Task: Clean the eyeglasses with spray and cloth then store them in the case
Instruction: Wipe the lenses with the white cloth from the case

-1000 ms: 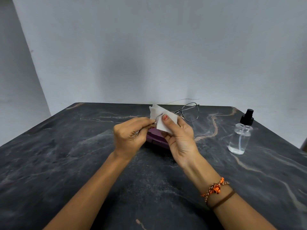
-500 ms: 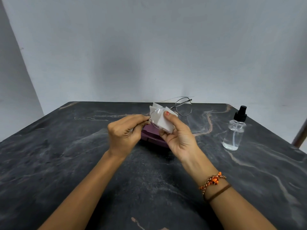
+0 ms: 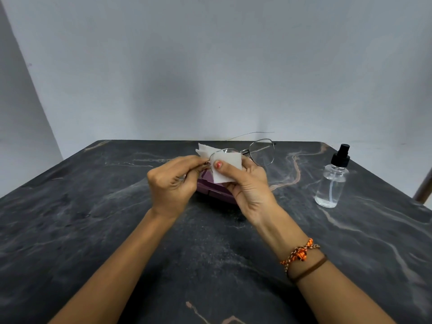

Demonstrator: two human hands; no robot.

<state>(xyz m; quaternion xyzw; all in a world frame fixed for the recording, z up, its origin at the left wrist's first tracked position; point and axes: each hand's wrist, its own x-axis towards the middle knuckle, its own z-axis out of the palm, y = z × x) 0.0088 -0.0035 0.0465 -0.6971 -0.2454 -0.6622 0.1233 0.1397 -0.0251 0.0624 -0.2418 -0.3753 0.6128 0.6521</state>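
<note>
Thin metal-framed eyeglasses [image 3: 261, 152] are held in the air above the table's middle. My left hand [image 3: 174, 183] pinches the frame at its left end. My right hand [image 3: 249, 185] presses a white cloth [image 3: 225, 167] around the left lens, thumb on the front of the cloth. The right lens sticks out free to the right, one temple pointing back. A purple glasses case [image 3: 211, 189] lies on the table just beneath both hands, mostly hidden by them. A clear spray bottle [image 3: 332, 181] with a black pump top stands upright at the right.
The dark marble table [image 3: 93, 218] runs back to a plain grey wall. A brown post [image 3: 424, 185] shows at the right edge past the table. Woven orange and brown bands circle my right wrist.
My hands and the glasses have stayed together over the case, while the cloth has shifted a little on the left lens. The view has moved slightly.
</note>
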